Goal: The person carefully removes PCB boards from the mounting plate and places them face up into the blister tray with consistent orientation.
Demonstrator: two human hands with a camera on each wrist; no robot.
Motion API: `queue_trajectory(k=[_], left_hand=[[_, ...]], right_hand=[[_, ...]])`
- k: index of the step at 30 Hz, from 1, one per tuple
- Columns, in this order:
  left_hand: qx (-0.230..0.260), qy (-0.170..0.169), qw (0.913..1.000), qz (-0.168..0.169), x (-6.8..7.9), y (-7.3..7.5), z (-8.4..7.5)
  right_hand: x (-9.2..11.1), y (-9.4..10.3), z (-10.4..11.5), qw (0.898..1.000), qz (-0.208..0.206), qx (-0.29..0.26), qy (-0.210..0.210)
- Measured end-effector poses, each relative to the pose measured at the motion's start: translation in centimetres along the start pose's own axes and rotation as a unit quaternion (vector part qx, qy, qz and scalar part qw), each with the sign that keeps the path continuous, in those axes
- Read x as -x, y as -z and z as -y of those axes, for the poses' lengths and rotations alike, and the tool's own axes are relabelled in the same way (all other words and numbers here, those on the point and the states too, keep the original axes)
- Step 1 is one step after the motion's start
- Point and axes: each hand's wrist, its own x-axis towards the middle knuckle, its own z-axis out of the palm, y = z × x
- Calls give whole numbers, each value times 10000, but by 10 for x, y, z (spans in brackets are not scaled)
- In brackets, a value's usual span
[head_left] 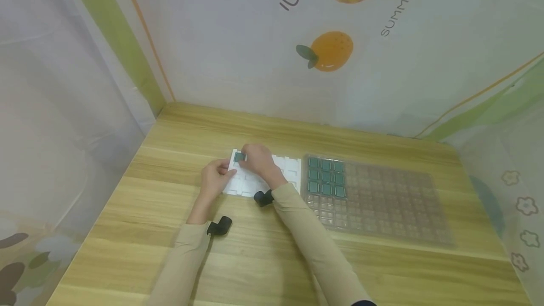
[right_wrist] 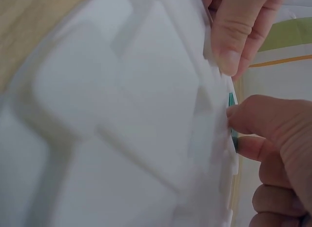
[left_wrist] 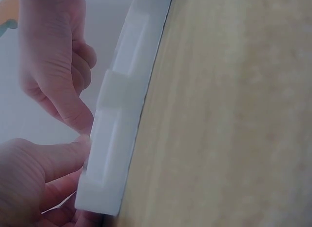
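A white compartment tray (head_left: 244, 185) lies on the table, its left edge gripped by my left hand (head_left: 214, 181) with the thumb on top. At the tray's far left corner, my right hand (head_left: 260, 159) pinches a small green rectangular piece (head_left: 239, 157) between thumb and finger, at a compartment. In the right wrist view, a sliver of the green piece (right_wrist: 231, 99) shows by the thumb, low against the tray (right_wrist: 141, 90). The left wrist view has both hands close together along the side of the tray (left_wrist: 109, 134); the piece is hidden there.
Right of the white tray lies a long clear plastic tray (head_left: 395, 202) with many pockets. Several green pieces (head_left: 326, 176) fill a block at its upper left. A printed curtain (head_left: 238, 60) hangs behind the wooden table (head_left: 238, 259).
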Motion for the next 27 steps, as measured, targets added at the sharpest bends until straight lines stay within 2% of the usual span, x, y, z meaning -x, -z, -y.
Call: queue_trajectory(k=[10, 17, 27], left_hand=[[-21, -2, 10000, -46, 0, -1, 0], [5, -13, 10000, 43, 0, 0, 0], [35, 41, 10000, 29, 0, 0, 1]], right_hand=[[1, 0, 0, 9999, -56, -116, -59], [3, 3, -4, 9998, -59, -161, -62], [20, 14, -13, 9993, -195, -271, -161]])
